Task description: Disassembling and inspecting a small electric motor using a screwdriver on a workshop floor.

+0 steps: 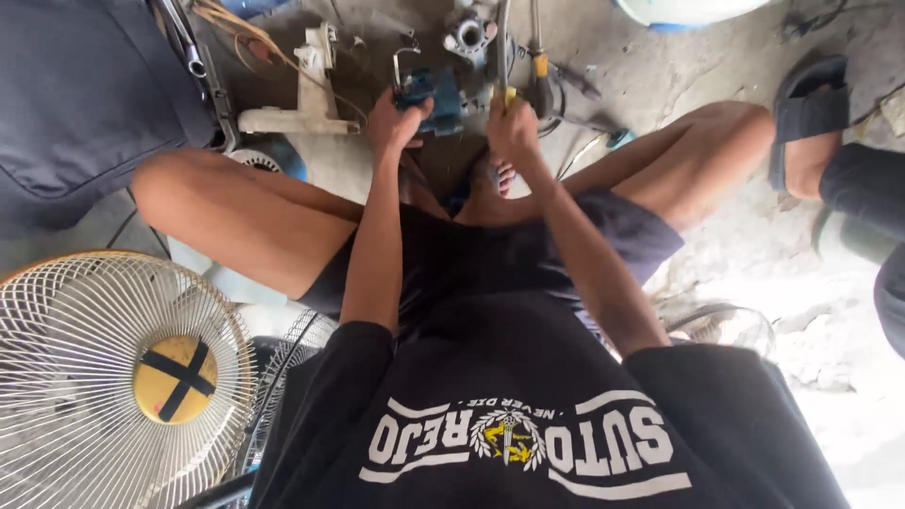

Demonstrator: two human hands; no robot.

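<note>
I sit low with my knees spread over a concrete floor. My left hand (pixel 394 121) grips a small blue motor block (pixel 436 97) that rests on the floor between my feet. My right hand (pixel 512 127) is closed around the yellow handle of a screwdriver (pixel 507 66), whose shaft points away from me towards a grey metal part (pixel 468 36) just beyond the motor block. The tip of the tool is hidden among the parts.
A white fan grille (pixel 113 377) with a yellow hub lies at my lower left. A cream plastic fan housing (pixel 306 94) and another screwdriver (pixel 541 75) lie ahead. Another person's sandalled foot (pixel 808 132) stands at the right. Dark cloth (pixel 85 94) is at upper left.
</note>
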